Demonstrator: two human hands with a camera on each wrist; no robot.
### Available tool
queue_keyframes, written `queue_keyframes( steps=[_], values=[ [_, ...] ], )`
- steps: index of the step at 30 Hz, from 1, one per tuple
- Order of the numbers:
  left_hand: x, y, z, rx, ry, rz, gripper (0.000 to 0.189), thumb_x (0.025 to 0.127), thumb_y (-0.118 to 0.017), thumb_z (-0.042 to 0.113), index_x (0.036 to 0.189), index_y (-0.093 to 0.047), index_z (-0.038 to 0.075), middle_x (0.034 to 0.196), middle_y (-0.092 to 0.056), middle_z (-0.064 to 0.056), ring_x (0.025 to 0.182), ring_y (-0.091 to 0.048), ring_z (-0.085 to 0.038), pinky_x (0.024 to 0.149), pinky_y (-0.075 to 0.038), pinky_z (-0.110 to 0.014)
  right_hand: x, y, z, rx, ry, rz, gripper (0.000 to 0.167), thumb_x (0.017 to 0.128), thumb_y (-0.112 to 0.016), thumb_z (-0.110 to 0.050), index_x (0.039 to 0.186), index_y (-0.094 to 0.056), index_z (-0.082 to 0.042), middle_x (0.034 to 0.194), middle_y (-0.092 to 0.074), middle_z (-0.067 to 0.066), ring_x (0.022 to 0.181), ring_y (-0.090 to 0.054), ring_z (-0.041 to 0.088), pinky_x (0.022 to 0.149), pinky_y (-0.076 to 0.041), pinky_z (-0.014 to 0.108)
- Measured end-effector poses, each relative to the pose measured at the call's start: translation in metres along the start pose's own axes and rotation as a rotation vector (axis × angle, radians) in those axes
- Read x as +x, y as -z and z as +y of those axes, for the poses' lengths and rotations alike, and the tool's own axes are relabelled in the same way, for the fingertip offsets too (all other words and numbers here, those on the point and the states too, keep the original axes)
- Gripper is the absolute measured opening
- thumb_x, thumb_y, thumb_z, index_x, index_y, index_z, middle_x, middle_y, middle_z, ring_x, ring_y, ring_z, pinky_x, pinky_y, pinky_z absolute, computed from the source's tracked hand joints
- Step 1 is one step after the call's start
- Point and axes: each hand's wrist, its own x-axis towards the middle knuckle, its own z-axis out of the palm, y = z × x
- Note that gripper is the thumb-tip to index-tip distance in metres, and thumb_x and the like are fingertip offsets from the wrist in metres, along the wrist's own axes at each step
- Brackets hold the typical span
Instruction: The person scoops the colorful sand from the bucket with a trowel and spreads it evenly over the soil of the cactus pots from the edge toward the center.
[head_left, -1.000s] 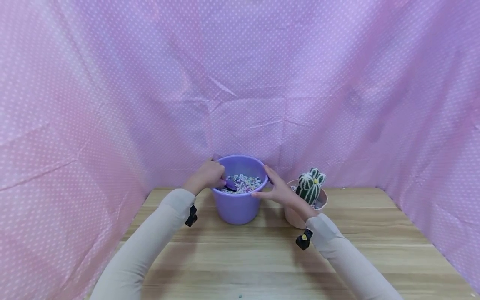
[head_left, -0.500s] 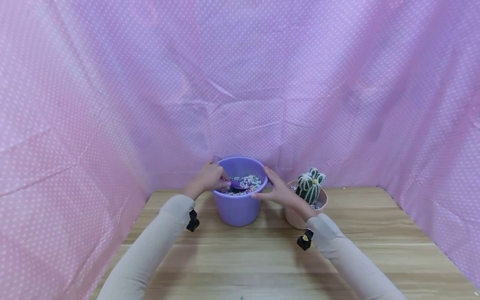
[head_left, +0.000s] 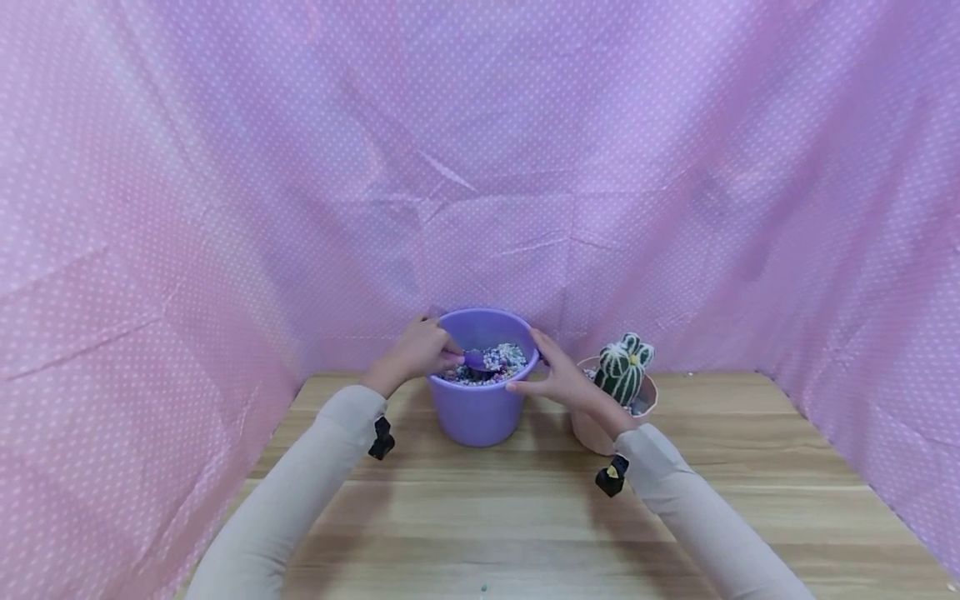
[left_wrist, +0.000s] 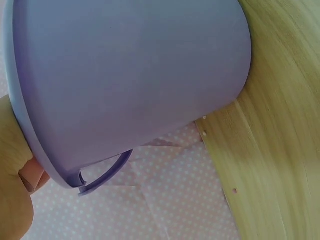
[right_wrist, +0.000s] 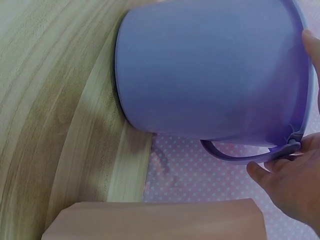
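A purple bucket [head_left: 480, 417] stands upright on the table, partly filled with small multicoloured beads [head_left: 508, 357]. My left hand [head_left: 418, 350] reaches over its left rim and grips a small purple scoop [head_left: 478, 360] by the handle. The scoop's blade lies among the beads; my fingers hide most of its handle. At the right side of the rim my right hand [head_left: 562, 382] steadies the bucket, thumb at the front and fingers farther back. In the right wrist view the fingers [right_wrist: 260, 175] hold near the bail handle [right_wrist: 235, 156], where it joins the rim.
Just right of the bucket, below my right wrist, stands a pale pink pot [head_left: 588, 432] with a crocheted cactus [head_left: 621, 373] in it. Pink dotted cloth [head_left: 480, 167] hangs behind and at both sides of the wooden table [head_left: 465, 517]. A tiny bead [head_left: 483, 588] lies at the front.
The scoop in my left hand has moved right, towards the middle of the bucket, through the beads. My right hand stays on the rim.
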Motion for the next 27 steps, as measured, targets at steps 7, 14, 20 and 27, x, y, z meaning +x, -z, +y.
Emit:
queue_keyframes(
  steps=[7,14,20,27],
  values=[
    [-0.006,0.001,-0.003,-0.005,-0.002,0.028,0.017,0.089,-0.079,0.032,0.104,-0.081,0.024,0.101,-0.08,0.005,0.104,-0.07,-0.02,0.114,-0.035,-0.057,0.001,-0.002,0.002,0.003,0.03,0.002,0.117,0.078,-0.088,-0.041,0.164,-0.015,-0.011,0.17,-0.015,0.019,0.154,-0.025,0.041,0.122,-0.023,0.057],
    [-0.014,0.006,-0.001,0.02,-0.053,0.111,0.019,0.088,-0.08,0.029,0.105,-0.081,0.019,0.095,-0.078,0.001,0.097,-0.068,-0.021,0.105,-0.042,-0.053,0.0,0.0,0.002,0.013,0.043,0.012,0.116,0.078,-0.089,-0.037,0.164,-0.016,-0.01,0.17,-0.017,0.017,0.154,-0.024,0.04,0.123,-0.022,0.057],
    [-0.021,0.008,0.003,0.042,-0.072,0.156,0.02,0.087,-0.081,0.027,0.106,-0.081,0.018,0.098,-0.077,0.0,0.099,-0.066,-0.023,0.104,-0.044,-0.051,0.001,0.0,0.002,0.004,0.058,0.012,0.114,0.078,-0.089,-0.036,0.164,-0.017,-0.011,0.169,-0.02,0.017,0.154,-0.026,0.039,0.123,-0.023,0.057],
    [-0.027,0.008,0.008,0.019,-0.074,0.206,0.018,0.092,-0.076,0.03,0.105,-0.081,0.017,0.096,-0.076,0.0,0.096,-0.067,-0.024,0.103,-0.045,-0.051,0.0,-0.001,0.002,0.001,0.035,0.007,0.116,0.078,-0.088,-0.039,0.164,-0.015,-0.01,0.17,-0.015,0.018,0.154,-0.024,0.041,0.123,-0.023,0.056]
  ],
)
